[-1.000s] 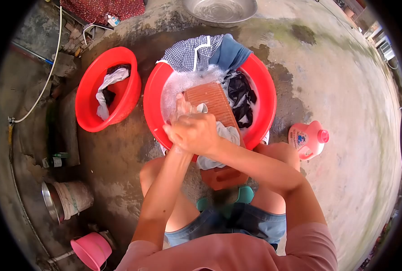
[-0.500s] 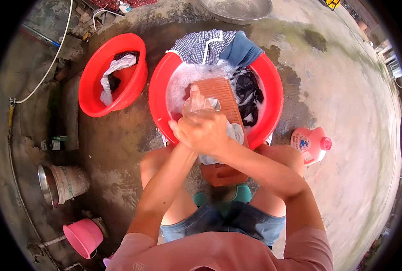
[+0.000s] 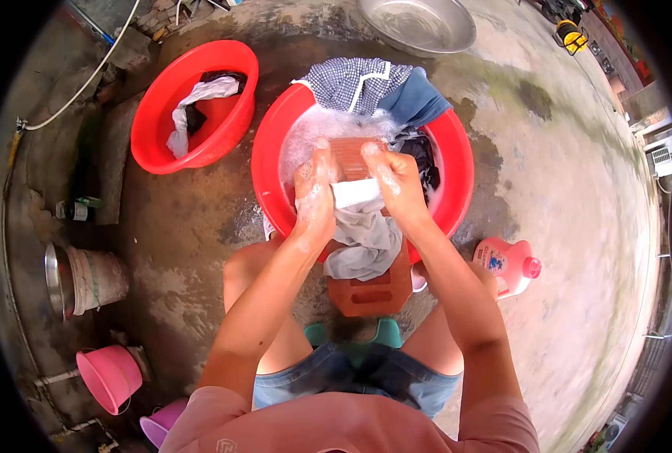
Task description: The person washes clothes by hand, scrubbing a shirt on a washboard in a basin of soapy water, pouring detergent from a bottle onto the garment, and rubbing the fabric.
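A wet white-and-grey garment (image 3: 367,240) hangs between my hands, its white band pulled taut. My left hand (image 3: 315,190) is closed on one end of the band, and my right hand (image 3: 398,185) grips the other. Suds cling to both hands. Under the garment a brown ribbed washboard (image 3: 371,296) leans in a large red basin (image 3: 269,162) of foamy water. Black cloth (image 3: 420,155) lies in the basin's right side. Over the far rim drape a checked garment (image 3: 347,84) and a blue one (image 3: 413,102).
A second red basin (image 3: 146,136) holds grey and dark cloth at the left. A pink detergent jug (image 3: 504,264) stands at the right. Beyond is a metal basin (image 3: 419,26). Pink (image 3: 109,377) and whitish buckets (image 3: 98,279) are at the lower left.
My hands were clasped together over the washboard; now they have moved apart, stretching the garment's white band between them. The view has shifted slightly.
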Tool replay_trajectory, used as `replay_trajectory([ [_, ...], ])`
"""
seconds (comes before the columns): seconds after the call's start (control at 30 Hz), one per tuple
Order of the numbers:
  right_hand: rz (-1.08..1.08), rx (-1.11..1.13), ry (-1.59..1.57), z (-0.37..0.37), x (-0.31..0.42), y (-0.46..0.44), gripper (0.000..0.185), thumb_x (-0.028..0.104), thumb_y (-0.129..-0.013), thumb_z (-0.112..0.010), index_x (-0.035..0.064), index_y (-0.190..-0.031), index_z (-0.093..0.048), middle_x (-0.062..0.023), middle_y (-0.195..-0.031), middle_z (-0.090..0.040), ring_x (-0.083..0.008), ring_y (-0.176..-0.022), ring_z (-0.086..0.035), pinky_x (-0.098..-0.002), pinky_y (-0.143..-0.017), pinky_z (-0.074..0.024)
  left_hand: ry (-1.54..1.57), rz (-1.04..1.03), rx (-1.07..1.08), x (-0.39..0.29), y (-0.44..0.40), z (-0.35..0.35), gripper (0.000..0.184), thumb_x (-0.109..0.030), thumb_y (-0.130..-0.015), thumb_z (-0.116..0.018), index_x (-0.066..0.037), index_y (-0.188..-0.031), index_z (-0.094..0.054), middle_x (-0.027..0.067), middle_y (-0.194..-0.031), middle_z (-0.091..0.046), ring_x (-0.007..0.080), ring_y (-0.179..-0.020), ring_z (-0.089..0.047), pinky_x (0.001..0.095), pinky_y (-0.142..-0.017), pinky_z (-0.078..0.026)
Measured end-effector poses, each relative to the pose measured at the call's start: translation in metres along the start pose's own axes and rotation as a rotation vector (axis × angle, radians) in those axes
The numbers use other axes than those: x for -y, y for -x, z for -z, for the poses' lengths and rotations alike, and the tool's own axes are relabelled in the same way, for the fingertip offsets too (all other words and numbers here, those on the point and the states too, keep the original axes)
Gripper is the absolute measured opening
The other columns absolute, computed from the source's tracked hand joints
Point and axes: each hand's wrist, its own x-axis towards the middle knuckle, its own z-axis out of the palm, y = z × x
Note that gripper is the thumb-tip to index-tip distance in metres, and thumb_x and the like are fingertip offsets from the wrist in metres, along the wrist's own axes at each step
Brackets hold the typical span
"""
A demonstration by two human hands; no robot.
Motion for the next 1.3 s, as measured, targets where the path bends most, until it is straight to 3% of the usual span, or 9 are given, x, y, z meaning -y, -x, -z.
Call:
replay_trajectory([
  [0.13, 0.365, -0.188, 0.917, 0.002, 0.024, 0.004, 0.029, 0.028, -0.078, -0.066, 0.0045, -0.088, -0.052, -0.0056, -0.081, -0.057, -0.0172, -0.069, -0.056, -0.0331, -0.06, -0.0444, -0.015, 0.029, -0.111, -0.008, -0.006, 0.001, 0.037, -0.039, -0.09, -0.047, -0.014, -0.063, -0.039, -0.0047, -0.062, -0.034, 0.0076, -0.058, -0.034, 0.0248, -0.054, -0.031],
  [0.23, -0.189, 0.197, 0.268, 0.002, 0.009, 0.013, 0.044, 0.033, -0.073, -0.071, 0.003, -0.099, -0.051, -0.0076, -0.089, -0.058, -0.0189, -0.08, -0.058, -0.0298, -0.069, -0.0454, -0.038, 0.034, -0.03, -0.005, -0.008, 0.006, 0.037, -0.039, -0.09, -0.047, -0.011, -0.066, -0.046, -0.0013, -0.065, -0.044, 0.0097, -0.061, -0.043, 0.0252, -0.057, -0.038],
  [0.47, -0.376, 0.19, -0.251, 0.018, -0.009, 0.014, 0.041, 0.023, -0.079, -0.06, 0.0008, -0.112, -0.05, -0.0061, -0.093, -0.059, -0.0145, -0.086, -0.056, -0.0269, -0.078, -0.0424, -0.355, -0.399, 0.146, -0.041, -0.005, 0.016, 0.021, -0.014, -0.091, -0.046, 0.003, -0.09, -0.058, 0.0086, -0.085, -0.063, 0.016, -0.077, -0.062, 0.0258, -0.07, -0.048],
  [0.63, -0.358, 0.192, -0.591, 0.024, 0.013, 0.017, 0.039, 0.018, -0.076, -0.053, -0.0026, -0.109, -0.05, -0.0086, -0.095, -0.059, -0.0163, -0.083, -0.057, -0.0289, -0.075, -0.045, -0.617, -0.136, 0.749, -0.019, -0.014, 0.04, 0.037, -0.007, -0.083, -0.049, -0.008, -0.12, -0.045, 0.0079, -0.127, -0.043, 0.0164, -0.119, -0.038, 0.0302, -0.092, -0.036],
  [0.77, -0.354, 0.313, -0.733, 0.034, 0.017, 0.016, 0.038, 0.022, -0.073, -0.055, -0.0033, -0.1, -0.051, -0.01, -0.09, -0.058, -0.0177, -0.081, -0.057, -0.0287, -0.074, -0.0448, -0.508, -0.082, 0.949, 0.012, -0.025, 0.04, 0.049, -0.014, -0.077, -0.058, -0.008, -0.123, -0.041, 0.0079, -0.116, -0.047, 0.0159, -0.103, -0.047, 0.0319, -0.089, -0.039],
  [0.9, -0.239, 0.372, -0.809, 0.052, 0.006, 0.01, 0.029, 0.025, -0.068, -0.056, -0.0006, -0.082, -0.051, -0.0086, -0.081, -0.055, -0.0159, -0.07, -0.051, -0.0271, -0.064, -0.0406, -1.036, -0.172, 1.028, 0.003, -0.024, 0.043, 0.027, -0.01, -0.071, -0.063, -0.004, -0.096, -0.054, 0.0069, -0.096, -0.048, 0.0187, -0.091, -0.046, 0.0322, -0.078, -0.039],
  [1.13, -0.023, 0.493, -0.571, 0.053, 0.02, 0.018, 0.025, 0.022, -0.063, -0.061, -0.0005, -0.071, -0.054, -0.0079, -0.067, -0.053, -0.0167, -0.061, -0.045, -0.0271, -0.059, -0.0344, -1.289, -0.334, 0.144, -0.018, -0.018, 0.034, 0.018, -0.012, -0.073, -0.061, -0.002, -0.075, -0.047, 0.0074, -0.072, -0.055, 0.0231, -0.074, -0.059, 0.0334, -0.059, -0.044],
  [1.23, 0.172, 0.774, -0.069, 0.039, 0.034, 0.019, 0.018, 0.01, -0.06, -0.063, -0.0012, -0.074, -0.06, -0.011, -0.068, -0.058, -0.0245, -0.066, -0.052, -0.0323, -0.061, -0.0388, -0.198, -0.044, 0.236, -0.01, -0.026, 0.04, 0.011, -0.006, -0.079, -0.057, -0.006, -0.076, -0.046, 0.0052, -0.077, -0.058, 0.0164, -0.076, -0.059, 0.0285, -0.061, -0.047],
  [1.3, 0.211, 0.851, 0.131, 0.028, 0.035, 0.021, 0.018, 0.007, -0.059, -0.06, -0.0004, -0.075, -0.061, -0.0113, -0.069, -0.058, -0.0267, -0.067, -0.052, -0.0339, -0.063, -0.0403, -0.017, -0.041, 0.256, -0.007, -0.023, 0.035, 0.008, -0.004, -0.083, -0.055, -0.008, -0.084, -0.047, 0.0036, -0.083, -0.058, 0.0134, -0.081, -0.059, 0.0281, -0.069, -0.05],
])
